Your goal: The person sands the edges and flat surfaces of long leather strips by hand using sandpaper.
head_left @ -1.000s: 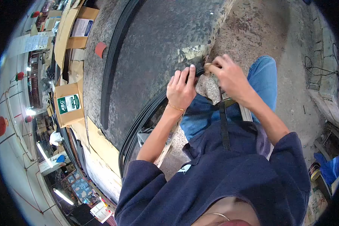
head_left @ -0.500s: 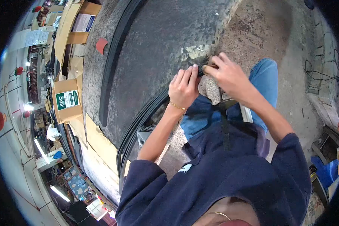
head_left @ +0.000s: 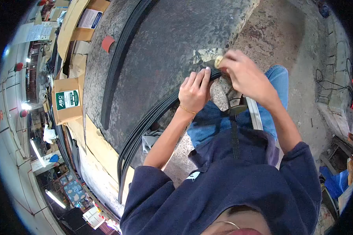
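A bundle of long black strips point(head_left: 145, 121) curves up from the lower left across the dark work surface point(head_left: 164, 47). My left hand point(head_left: 195, 89) is wrapped round the bundle near its upper end. At that end, my right hand point(head_left: 243, 72) pinches a small pale yellow roll point(head_left: 218, 62), which looks like tape, close against the strips. The right fingers are slightly blurred. A patterned scrap point(head_left: 202, 55) lies on the surface just beyond the hands.
Another black bundle point(head_left: 119, 66) lies curved farther left, beside a red piece point(head_left: 107, 44). An open cardboard box point(head_left: 68, 101) with a green label stands at the left edge. A metal bar point(head_left: 254, 113) rests near my legs.
Both hands have shifted slightly right with the strips. My right hand has turned, and the pale roll now shows more clearly. The strips' lower end has swung into view.
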{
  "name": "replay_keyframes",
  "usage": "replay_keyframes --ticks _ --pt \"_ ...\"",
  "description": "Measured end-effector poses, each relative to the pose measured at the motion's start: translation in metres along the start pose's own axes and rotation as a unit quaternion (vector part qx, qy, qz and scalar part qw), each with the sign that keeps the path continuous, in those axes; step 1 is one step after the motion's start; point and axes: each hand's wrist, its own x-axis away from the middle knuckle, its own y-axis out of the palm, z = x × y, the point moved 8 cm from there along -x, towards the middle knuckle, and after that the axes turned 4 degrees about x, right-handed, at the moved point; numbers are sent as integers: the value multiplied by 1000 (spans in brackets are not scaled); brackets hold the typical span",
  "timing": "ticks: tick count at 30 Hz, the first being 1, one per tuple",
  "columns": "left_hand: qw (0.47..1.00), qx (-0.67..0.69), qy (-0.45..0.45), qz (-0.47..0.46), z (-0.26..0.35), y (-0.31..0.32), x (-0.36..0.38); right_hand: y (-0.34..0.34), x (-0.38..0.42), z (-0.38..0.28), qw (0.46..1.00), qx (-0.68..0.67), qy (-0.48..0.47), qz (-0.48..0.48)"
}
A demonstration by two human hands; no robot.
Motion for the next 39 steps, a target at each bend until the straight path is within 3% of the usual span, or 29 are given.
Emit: replay_keyframes --ticks 2,5,7,9,11,13,17,19,20,22,25,26,29,31,33,34,39 --pt "1000 -4 -5 2 1 1 1 -23 2 7 981 -51 -22 186" --pt "1000 -9 -11 8 1 1 -1 -9 7 16 969 -131 20 209" --pt "1000 -8 -11 11 0 2 0 7 10 6 974 -89 14 207" --pt "1000 -11 0 5 -1 3 1 11 16 -9 954 -119 -76 265" --pt "1000 -8 -5 -5 -1 1 2 22 19 -14 953 -167 -72 243" --pt "1000 -2 -5 -12 0 2 -1 41 22 0 918 -352 23 183" --pt "1000 -9 -5 9 0 2 2 42 24 9 944 -271 -12 188" --pt "1000 -10 -2 11 0 3 0 35 22 -11 964 -100 -141 201" --pt "1000 -3 -6 18 0 3 -1 33 22 -11 964 -100 -142 201" --pt "1000 3 -14 24 -1 1 0 33 23 -17 972 28 -140 188" --pt "1000 5 -5 13 2 0 -2 39 37 -7 972 14 -87 220" --pt "999 11 -8 34 2 -2 -4 41 40 14 979 -83 10 185" --pt "998 15 -9 58 3 -6 -6 35 48 21 976 -23 51 211" --pt "999 18 -12 43 7 -4 1 34 47 0 975 -9 16 222" --pt "995 71 -43 57 -3 -6 -1 41 34 -21 977 100 -66 176" --pt "994 79 -57 56 -5 -6 0 52 32 -13 983 28 -65 167" --pt "993 88 -61 57 -7 -2 3 40 26 -14 984 30 -24 176"
